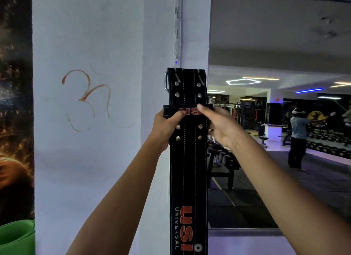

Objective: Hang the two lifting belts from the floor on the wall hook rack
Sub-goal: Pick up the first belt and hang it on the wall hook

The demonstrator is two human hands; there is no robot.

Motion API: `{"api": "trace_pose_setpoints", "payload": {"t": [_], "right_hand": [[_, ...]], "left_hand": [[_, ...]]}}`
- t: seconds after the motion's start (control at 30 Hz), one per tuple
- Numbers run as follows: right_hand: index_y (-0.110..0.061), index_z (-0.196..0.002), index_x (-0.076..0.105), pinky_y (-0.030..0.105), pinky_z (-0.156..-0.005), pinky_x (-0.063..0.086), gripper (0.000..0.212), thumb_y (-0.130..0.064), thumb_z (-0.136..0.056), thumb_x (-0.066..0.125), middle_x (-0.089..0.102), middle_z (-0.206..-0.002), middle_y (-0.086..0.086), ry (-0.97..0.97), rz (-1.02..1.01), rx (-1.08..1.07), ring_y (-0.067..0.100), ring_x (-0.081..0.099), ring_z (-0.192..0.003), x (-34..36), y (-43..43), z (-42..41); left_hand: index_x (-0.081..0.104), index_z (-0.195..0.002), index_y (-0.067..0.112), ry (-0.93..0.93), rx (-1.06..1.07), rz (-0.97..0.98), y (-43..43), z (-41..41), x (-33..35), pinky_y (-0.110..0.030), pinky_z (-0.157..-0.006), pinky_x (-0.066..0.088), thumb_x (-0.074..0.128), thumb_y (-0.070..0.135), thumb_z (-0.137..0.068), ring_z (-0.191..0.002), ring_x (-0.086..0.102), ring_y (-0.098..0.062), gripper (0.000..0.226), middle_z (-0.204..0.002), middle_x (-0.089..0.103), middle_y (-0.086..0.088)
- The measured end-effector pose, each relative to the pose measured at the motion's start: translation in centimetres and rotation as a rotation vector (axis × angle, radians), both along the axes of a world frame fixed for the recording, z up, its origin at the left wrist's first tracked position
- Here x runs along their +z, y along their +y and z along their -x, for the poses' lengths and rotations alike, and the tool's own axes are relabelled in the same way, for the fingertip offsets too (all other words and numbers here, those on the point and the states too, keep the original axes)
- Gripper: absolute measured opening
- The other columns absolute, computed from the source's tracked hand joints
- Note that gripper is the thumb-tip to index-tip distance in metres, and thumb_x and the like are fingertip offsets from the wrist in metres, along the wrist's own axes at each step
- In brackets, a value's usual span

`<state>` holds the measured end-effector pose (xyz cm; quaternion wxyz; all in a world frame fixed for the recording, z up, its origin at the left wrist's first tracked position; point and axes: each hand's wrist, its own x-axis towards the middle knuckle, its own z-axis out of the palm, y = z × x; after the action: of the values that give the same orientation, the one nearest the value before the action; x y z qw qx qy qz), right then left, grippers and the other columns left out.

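A black lifting belt (188,175) with white stitching and red USI lettering hangs upright in front of a white wall pillar. Its metal buckle (166,81) is at the top, just below the vertical hook rack (177,26) on the pillar. My left hand (167,126) grips the belt's left edge at the loop band. My right hand (218,124) holds the right edge at the same height, thumb across the band. Whether the buckle rests on a hook is hidden. No second belt is in view.
A large mirror (275,45) fills the wall to the right and reflects the gym, dumbbell racks and a person (297,138). A dark poster (15,102) and a green item (17,237) lie at the left edge.
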<state>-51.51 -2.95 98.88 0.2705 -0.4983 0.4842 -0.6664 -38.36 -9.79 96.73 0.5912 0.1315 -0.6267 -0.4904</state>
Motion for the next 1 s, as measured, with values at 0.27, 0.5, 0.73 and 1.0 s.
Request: {"api": "trace_pose_setpoints", "payload": {"t": [0.27,0.5,0.73,1.0], "right_hand": [[-0.012,-0.092,0.061,0.039,-0.076,0.055,0.006,-0.010,-0.086,0.060,0.067,-0.092,0.005,-0.008,0.060,0.143,0.020,0.065,-0.082,2.8,0.2,0.0],[-0.024,-0.091,0.061,0.038,-0.077,0.055,0.025,0.001,-0.084,0.058,0.061,-0.123,0.010,-0.061,0.072,0.070,0.027,0.062,-0.104,1.6,-0.6,0.0],[-0.014,-0.124,0.053,0.032,-0.063,0.052,0.043,0.002,-0.084,0.058,0.067,-0.091,0.004,-0.033,0.050,0.123,0.017,0.064,-0.079,0.1,-0.5,-0.2],[-0.013,-0.123,0.054,0.030,-0.087,0.046,0.031,-0.021,-0.093,0.049,0.062,-0.117,0.003,0.082,0.048,0.120,0.017,0.056,-0.106,1.1,0.0,-0.4]], "left_hand": [[0.061,-0.109,0.003,-0.087,-0.152,0.020,-0.3,-1.5,0.4,-0.026,-0.069,0.055,0.058,0.003,-0.083,-0.082,0.068,-0.020,0.026,-0.090,0.070,-0.007],[0.066,-0.091,0.017,-0.140,-0.176,-0.084,-0.2,-3.0,3.6,-0.026,-0.062,0.051,0.048,0.038,-0.090,-0.068,0.065,-0.015,0.027,-0.083,0.067,0.000],[0.057,-0.075,0.003,0.125,0.010,-0.301,-0.2,-1.9,5.9,-0.021,-0.045,0.047,0.060,0.027,-0.087,-0.039,0.054,-0.015,0.026,-0.054,0.056,-0.005],[0.062,-0.069,0.009,0.280,0.120,-0.220,-0.3,-0.7,6.2,-0.027,-0.057,0.050,0.054,0.020,-0.093,-0.056,0.055,-0.018,0.027,-0.064,0.057,-0.004]]}}
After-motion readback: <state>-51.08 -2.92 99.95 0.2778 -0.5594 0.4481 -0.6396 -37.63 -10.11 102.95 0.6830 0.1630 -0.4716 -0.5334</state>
